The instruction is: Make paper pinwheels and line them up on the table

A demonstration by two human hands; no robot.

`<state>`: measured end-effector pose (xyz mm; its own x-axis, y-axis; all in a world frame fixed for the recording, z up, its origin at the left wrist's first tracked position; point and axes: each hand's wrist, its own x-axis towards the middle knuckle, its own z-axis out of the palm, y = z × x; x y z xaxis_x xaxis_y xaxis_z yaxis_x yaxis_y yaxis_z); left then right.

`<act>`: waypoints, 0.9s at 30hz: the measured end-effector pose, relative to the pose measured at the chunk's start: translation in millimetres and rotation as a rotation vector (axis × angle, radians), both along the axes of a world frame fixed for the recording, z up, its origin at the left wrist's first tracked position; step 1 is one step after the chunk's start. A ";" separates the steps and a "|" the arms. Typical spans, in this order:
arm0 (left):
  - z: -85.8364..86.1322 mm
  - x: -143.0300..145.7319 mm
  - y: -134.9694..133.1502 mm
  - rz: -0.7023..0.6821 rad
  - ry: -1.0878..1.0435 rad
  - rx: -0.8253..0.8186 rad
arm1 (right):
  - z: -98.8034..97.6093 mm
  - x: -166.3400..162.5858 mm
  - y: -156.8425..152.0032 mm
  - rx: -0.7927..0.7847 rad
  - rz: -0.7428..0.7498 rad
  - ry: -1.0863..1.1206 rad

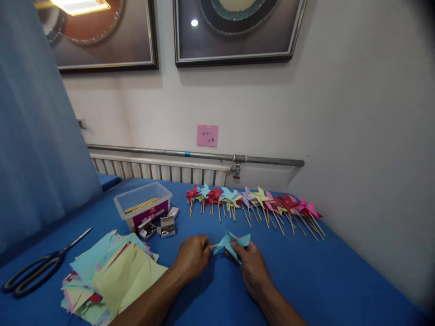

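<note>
A light-blue paper pinwheel (225, 243) is held between my two hands, above the blue tabletop. My left hand (194, 254) is closed around its thin wooden stick, of which only a short pale piece (215, 245) shows beside the paper. My right hand (249, 264) pinches the paper blades from the right, thumb on top and fingers behind. Left of my left hand lies a stack of cut paper sheets (131, 274) in yellow, blue, pink and red. Small open boxes of metal pins (167, 227) stand just beyond it.
A row of finished pinwheels (260, 198) on sticks lies along the table's back. A clear plastic tub (149, 222) holds wooden sticks. Black-handled scissors (47, 265) lie at far left. A blue curtain (37, 113) hangs left; a radiator (163, 170) and pipe run along the wall.
</note>
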<state>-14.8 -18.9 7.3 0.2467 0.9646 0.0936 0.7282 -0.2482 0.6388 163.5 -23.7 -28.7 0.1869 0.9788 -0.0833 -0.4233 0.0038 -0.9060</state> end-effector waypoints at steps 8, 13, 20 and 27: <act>0.1 2.5 -2.1 0.017 0.009 0.007 | -4.3 0.0 0.6 -0.019 -0.004 -0.018; 0.4 2.5 -2.6 0.025 0.011 0.006 | -2.0 -0.5 0.4 -0.020 -0.009 -0.002; 0.0 2.9 -1.9 0.033 0.014 -0.004 | -7.6 1.2 3.0 -0.013 -0.005 -0.017; 0.9 3.3 -2.2 0.045 0.029 -0.001 | -7.6 0.9 1.8 -0.002 -0.011 -0.034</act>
<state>-11.5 -21.1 8.2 0.2061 0.9747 0.0865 0.7567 -0.2148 0.6175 164.5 -21.8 -36.3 0.2006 0.9765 -0.0788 -0.3920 0.0063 -0.9199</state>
